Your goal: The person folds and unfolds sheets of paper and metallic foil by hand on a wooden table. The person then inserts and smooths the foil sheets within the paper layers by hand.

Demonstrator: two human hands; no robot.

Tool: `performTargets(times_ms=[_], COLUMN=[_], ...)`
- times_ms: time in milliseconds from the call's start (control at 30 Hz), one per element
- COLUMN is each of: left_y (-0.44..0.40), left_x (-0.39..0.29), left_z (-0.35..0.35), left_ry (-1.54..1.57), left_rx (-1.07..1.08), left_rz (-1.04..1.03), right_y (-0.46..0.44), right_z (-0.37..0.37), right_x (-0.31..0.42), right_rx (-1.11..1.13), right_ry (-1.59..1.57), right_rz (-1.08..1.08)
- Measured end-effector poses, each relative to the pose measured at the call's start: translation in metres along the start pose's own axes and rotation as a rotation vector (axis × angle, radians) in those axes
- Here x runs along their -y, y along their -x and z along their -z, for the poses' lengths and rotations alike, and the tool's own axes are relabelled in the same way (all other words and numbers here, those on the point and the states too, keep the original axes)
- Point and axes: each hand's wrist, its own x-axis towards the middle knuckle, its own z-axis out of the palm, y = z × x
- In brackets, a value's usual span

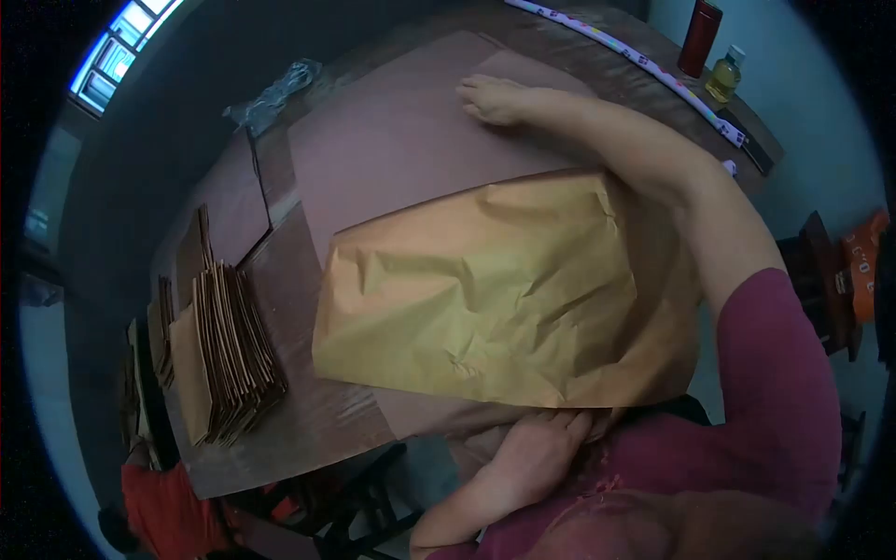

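Between hands [495,101] [537,455] lies creased paper [476,299]; a bottle [724,77] holds yellow liquid.

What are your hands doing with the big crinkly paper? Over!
Right hand on the flat sheet, far side. Left hand at the near edge of the crinkly brown paper. Folded stack off left, not in the way. Over.

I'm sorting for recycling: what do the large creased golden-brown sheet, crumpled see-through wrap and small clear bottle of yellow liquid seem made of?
The large golden-brown sheet looks like semi-matte kraft paper, as it keeps sharp creases. The crumpled see-through wrap seems glossy plastic film, by its bright highlights. The small clear bottle looks smooth, yellow liquid showing through; glass or plastic, I can't tell.
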Motion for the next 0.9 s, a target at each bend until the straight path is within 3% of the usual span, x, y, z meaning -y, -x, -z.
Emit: performTargets(times_ms=[33,100,167,300,400,500,733,800,900], left_y=[0.000,0.001,0.000,-0.001,-0.001,0.001,0.002,0.001,0.002], left_x=[0.000,-0.001,0.001,0.003,0.000,-0.003,-0.004,-0.004,-0.006], left_z=[0.000,-0.001,0.000,0.001,0.005,0.003,-0.002,-0.004,-0.006], left_ry=[0.015,-0.026,-0.056,-0.057,-0.054,-0.062,-0.081,-0.090,-0.100], left_rx=[-0.026,-0.066,-0.100,-0.081,-0.031,-0.025,-0.045,-0.068,-0.093], left_rz=[-0.012,-0.011,-0.013,-0.007,0.014,0.009,-0.027,-0.032,-0.032], right_y=[-0.015,-0.029,-0.031,-0.019,-0.003,0.011,0.066,0.074,0.088], right_z=[-0.037,-0.045,-0.016,0.002,0.028,0.050,0.100,0.106,0.120], right_x=[-0.007,-0.006,0.003,0.012,0.012,0.007,0.036,0.049,0.069], right_rx=[-0.169,-0.341,0.064,-0.008,-0.150,-0.599,-0.647,-0.753,-0.687], right_ry=[0.055,0.105,-0.107,0.025,0.148,0.169,0.181,0.117,0.052], right_rz=[-0.099,-0.198,-0.324,-0.308,-0.171,0.090,0.240,0.314,0.327])
